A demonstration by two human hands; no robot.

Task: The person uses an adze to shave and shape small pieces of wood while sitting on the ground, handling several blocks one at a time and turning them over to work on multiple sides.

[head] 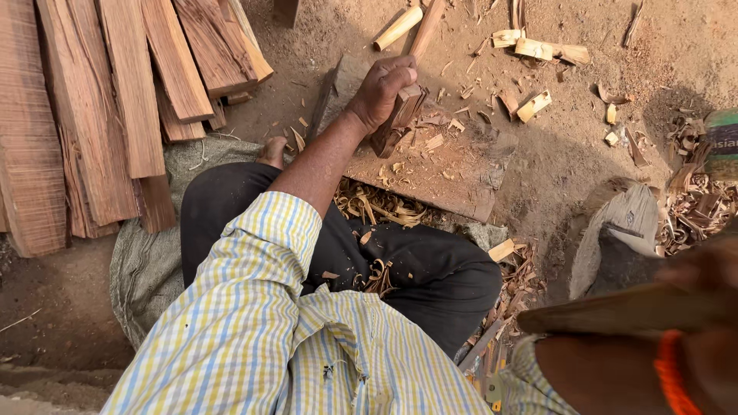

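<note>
Head view, looking steeply down: the left hand (382, 91) is closed around the top of a reddish wood block (396, 123), which stands tilted on end on a flat chopping board (430, 177) lying on the sandy ground. The block sits near the board's far left corner; the fingers hide its upper end, so its full length cannot be made out.

The right hand (703, 269) is at the picture's right edge, very close to the camera, blurred and cut off. It appears wrapped around a wooden handle (615, 307) that leads to a broad blade (619, 230), seemingly an adze or axe; the grip itself is hard to make out. An orange band (670, 369) circles the wrist.

Curled shavings (380, 204) lie along the board's near edge and on the dark trousers (415, 269). A stack of split planks (100, 107) fills the upper left, partly out of frame. Small offcuts (538, 50) are scattered beyond the board's far edge. One bare foot (270, 150) shows beside the sacking (146, 261).
</note>
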